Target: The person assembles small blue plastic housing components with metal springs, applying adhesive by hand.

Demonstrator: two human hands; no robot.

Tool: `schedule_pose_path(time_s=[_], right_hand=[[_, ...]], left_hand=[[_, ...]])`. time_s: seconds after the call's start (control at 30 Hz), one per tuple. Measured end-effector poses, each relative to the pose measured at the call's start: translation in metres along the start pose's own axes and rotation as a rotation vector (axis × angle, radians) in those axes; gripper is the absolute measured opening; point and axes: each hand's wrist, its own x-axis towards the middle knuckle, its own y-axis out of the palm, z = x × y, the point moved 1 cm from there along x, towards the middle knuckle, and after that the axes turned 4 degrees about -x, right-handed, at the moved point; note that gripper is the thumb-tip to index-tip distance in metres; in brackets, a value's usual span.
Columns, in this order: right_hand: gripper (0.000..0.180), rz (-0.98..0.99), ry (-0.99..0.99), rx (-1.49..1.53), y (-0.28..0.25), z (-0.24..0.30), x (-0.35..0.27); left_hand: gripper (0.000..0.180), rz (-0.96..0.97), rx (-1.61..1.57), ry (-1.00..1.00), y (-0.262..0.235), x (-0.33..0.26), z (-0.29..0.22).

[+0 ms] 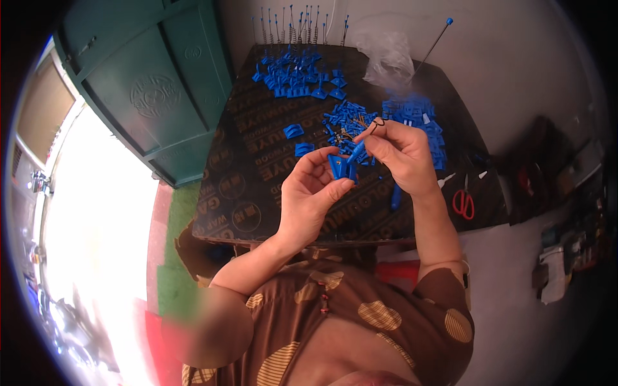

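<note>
Between the thumb and fingers of my left hand is a small blue plastic base, tilted up above the table. My right hand pinches a slim blue plastic rod, its lower end at the base; I cannot tell whether it sits inside it. A dark curved wire shows at the right fingertips. Behind the hands lies a pile of small blue plastic parts mixed with brassy metal pieces. Two loose blue bases lie left of that pile.
On the dark printed tabletop, blue bases and upright springs with blue tips crowd the back left. More blue parts are heaped on the right, near a clear plastic bag. Red-handled scissors lie at right.
</note>
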Motion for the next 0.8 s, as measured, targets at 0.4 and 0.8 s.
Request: schedule_pose_path(time_s=[0.4,0.8], right_hand=[[0.011,-0.045,-0.06,0.025,0.003,-0.005,-0.003],[0.008,0.011,-0.125,0.167,0.006,-0.004,-0.011]], left_hand=[[0.052,0.007,0.183,0.161,0.002,-0.003,0.001],[0.06,-0.034,0.875,0.819,-0.008,-0.002,0.0]])
